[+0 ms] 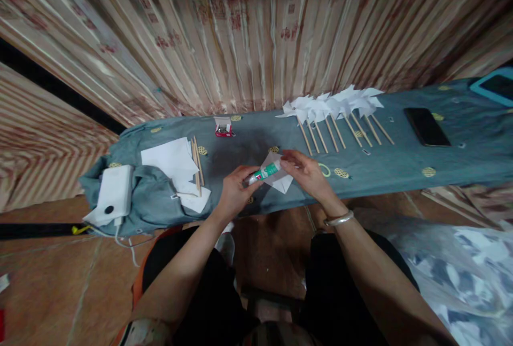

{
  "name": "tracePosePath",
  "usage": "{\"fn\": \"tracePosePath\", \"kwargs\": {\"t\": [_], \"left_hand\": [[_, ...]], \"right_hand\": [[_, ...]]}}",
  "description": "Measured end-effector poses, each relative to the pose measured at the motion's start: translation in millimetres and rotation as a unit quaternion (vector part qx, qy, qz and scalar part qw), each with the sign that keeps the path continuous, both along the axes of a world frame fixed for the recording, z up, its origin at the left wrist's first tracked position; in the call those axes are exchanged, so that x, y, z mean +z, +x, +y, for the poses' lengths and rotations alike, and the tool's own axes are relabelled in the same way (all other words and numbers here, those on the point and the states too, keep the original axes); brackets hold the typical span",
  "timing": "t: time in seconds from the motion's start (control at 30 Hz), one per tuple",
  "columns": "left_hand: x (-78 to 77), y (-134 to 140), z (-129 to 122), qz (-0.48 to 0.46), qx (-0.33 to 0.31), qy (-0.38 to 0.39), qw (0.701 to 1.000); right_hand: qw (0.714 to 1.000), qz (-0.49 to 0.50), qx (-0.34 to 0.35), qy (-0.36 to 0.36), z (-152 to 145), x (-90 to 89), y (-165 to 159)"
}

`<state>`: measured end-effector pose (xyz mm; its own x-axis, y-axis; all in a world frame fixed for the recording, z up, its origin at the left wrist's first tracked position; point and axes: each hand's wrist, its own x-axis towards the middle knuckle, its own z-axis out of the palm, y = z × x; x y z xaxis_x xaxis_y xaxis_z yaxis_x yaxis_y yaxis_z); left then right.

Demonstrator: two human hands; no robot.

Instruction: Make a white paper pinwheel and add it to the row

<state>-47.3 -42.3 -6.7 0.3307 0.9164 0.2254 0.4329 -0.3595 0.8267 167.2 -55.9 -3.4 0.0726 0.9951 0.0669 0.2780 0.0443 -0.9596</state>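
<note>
A green-and-white glue stick point(265, 171) is held crosswise between both hands. My left hand point(234, 188) is closed round its clear lower end. The fingers of my right hand point(308, 172) are closed at its other end, partly hiding it. Just beneath the glue stick is a folded piece of white paper point(282, 182), partly covered by it and my right fingers. A light green loop point(325, 170) shows beside my right hand; the rest of that thing is hidden.
Behind my right hand lie several white paper pinwheels point(332, 107) on wooden sticks. A small open red box point(223, 129) holds metal bits. To the left are paper sheets point(168, 156), loose sticks point(196, 159) and a white power bank point(115, 191). A black phone point(427, 127) lies right.
</note>
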Motion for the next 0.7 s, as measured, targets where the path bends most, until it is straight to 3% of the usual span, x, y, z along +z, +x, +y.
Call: {"fn": "tracePosePath", "kwargs": {"t": [0.13,0.3,0.5,0.7], "left_hand": [[8.5,8,-6,-0.031,-0.015,0.015,0.999],[22.2,3,-14,-0.112,0.011,-0.003,0.994],[42.1,1,-31,-0.254,0.002,-0.107,0.961],[51.3,3,-33,-0.364,-0.025,-0.257,0.895]], "right_hand": [[0.981,0.158,0.066,-0.092,0,1.5,-10],[0.945,0.282,0.081,-0.146,-8,12.5,-10],[0.914,0.331,0.152,-0.177,-34,11.8,-17],[0.899,0.318,0.215,-0.21,-44,8.7,-22]]}}
